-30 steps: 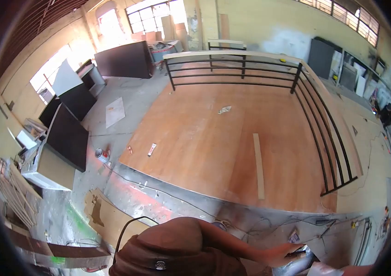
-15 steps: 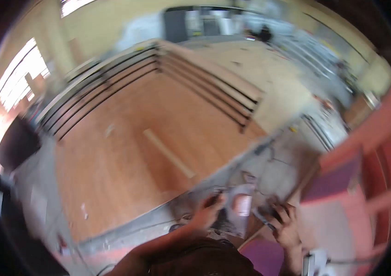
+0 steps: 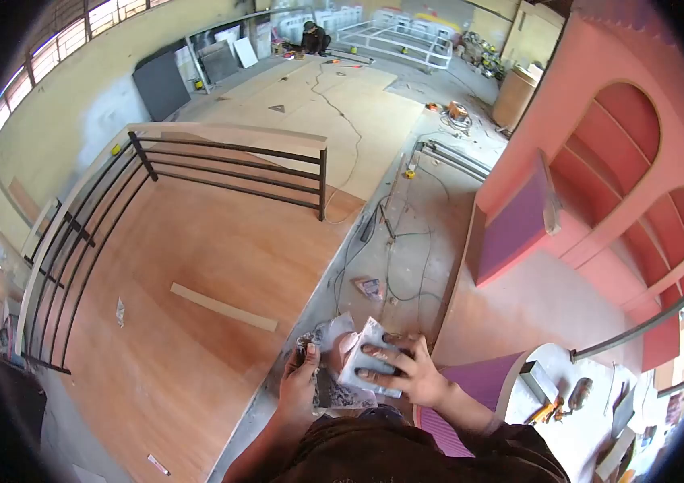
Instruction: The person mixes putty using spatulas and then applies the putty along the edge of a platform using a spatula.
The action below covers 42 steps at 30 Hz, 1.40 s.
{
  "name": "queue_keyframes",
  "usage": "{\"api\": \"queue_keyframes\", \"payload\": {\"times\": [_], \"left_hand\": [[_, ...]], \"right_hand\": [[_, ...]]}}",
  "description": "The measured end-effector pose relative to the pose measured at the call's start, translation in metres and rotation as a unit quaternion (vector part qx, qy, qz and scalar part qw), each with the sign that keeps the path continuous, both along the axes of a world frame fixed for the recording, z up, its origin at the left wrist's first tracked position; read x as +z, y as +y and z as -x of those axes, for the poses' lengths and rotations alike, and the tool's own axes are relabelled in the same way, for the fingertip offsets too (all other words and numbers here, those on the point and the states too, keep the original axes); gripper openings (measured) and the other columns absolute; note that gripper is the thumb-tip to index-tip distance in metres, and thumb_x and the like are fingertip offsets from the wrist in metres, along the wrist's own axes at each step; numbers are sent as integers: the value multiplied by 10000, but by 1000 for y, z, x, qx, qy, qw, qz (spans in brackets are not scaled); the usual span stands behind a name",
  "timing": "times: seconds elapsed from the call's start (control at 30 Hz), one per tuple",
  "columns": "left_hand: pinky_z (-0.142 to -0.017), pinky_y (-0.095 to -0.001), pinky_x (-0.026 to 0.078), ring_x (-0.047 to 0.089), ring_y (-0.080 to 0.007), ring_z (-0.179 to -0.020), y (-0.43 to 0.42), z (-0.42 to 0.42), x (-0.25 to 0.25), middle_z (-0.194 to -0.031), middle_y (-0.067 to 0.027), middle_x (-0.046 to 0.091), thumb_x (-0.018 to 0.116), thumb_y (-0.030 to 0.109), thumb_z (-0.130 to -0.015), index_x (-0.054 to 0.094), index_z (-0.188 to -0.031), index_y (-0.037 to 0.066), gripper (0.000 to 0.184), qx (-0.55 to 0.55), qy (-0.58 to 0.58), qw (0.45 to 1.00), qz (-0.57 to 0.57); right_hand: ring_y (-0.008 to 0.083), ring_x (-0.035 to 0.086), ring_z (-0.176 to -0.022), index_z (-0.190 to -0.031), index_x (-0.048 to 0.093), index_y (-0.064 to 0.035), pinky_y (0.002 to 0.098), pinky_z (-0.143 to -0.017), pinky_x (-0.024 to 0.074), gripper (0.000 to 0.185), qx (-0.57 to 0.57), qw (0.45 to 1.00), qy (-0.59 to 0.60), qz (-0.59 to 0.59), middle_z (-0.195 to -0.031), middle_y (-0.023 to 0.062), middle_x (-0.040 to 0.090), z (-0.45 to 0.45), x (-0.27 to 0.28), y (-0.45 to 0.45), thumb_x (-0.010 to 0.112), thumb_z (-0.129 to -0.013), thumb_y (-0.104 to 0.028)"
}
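My left hand grips the edge of a stained mixing board in front of my body. A lump of pink putty lies on it. My right hand has its fingers spread across the back of a flat, pale putty spreader. The spreader's left edge is at the putty, over the board's right side; whether it touches the board is hard to make out. Part of the board is covered by the spreader.
At left is a large wooden panel with black railings and a loose strip. Cables cross the floor. Pink shelving stands at right, near a white tabletop bearing tools. A person crouches far back.
My view has swung and steadied. My right hand, earlier apart at the right of the board, has come left with the spreader to the putty. The left hand still holds the board.
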<state>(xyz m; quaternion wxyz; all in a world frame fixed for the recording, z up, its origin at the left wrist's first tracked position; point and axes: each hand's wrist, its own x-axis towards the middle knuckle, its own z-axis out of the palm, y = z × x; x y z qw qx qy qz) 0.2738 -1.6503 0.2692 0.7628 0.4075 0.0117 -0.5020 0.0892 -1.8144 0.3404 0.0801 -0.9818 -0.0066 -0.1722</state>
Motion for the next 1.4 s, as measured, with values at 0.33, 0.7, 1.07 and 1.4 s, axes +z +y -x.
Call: {"api": "queue_keyframes", "payload": {"times": [0.33,0.7,1.07,1.4], "left_hand": [[-916,-334,492,612,-191,-1027,-20,18,3,-1152,-61,619,451,252,-1044,538,-1290,37,339,-98,96,989,49],[-752,-250,424,499,-90,-777,-25,-12,5,-869,26,563,565,318,-1011,626,-988,48,278,129,-165,970,-120],[-699,-322,467,543,-123,-753,-31,37,32,-828,-74,633,579,210,-994,627,-1034,17,203,83,-521,843,-101],[-781,-310,525,633,-145,-906,-28,19,13,-1094,-66,644,514,352,-1026,586,-1200,56,351,-85,11,996,-17]], "right_hand": [[256,485,-1193,-1258,640,-344,461,-964,329,468,-12,989,-147,-19,-1444,13,502,12,-7,20,687,-798,-279],[183,565,-1055,-1229,605,-29,314,-847,451,341,-234,731,-312,-561,-1259,85,600,17,-54,12,680,-920,-152],[52,524,-702,-923,701,16,215,-616,407,140,-340,661,-232,-627,-797,-27,638,-6,-27,35,688,-927,-124],[256,556,-1043,-1255,671,-245,410,-854,424,486,78,962,-125,-230,-1276,101,567,23,6,-2,728,-785,-137]]}}
